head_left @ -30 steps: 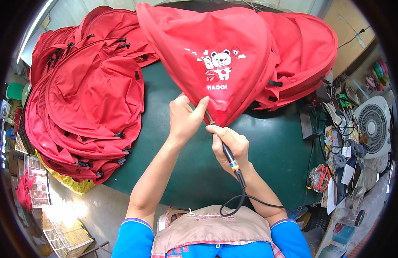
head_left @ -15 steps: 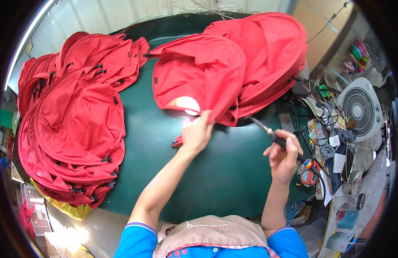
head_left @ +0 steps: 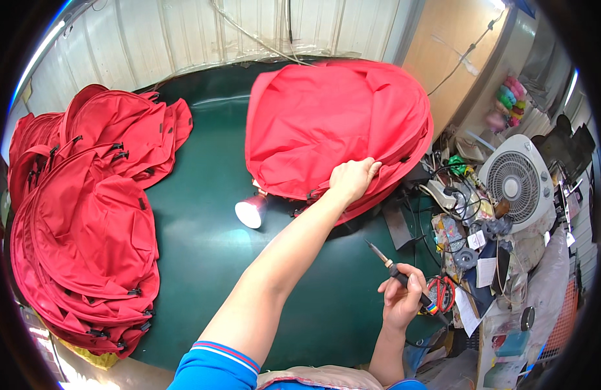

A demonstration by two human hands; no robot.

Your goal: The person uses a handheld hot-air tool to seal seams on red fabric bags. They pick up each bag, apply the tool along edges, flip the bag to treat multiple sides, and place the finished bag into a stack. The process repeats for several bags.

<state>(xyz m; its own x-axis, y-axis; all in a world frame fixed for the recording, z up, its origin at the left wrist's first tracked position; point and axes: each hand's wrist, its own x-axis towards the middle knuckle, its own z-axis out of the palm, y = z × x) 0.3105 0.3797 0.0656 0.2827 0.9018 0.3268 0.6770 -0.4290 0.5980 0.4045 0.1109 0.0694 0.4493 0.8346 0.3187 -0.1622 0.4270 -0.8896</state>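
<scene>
One pile of red fabric [head_left: 326,130] lies toward the back of the green tabletop [head_left: 203,286], the left hand [head_left: 353,181] on its near edge (whether pinching, I cannot tell). Well apart, the right hand [head_left: 404,296] grips a soldering iron [head_left: 386,262]. A lit lamp [head_left: 249,213] shows beside the pile; another red pile [head_left: 86,227] lies left.
</scene>
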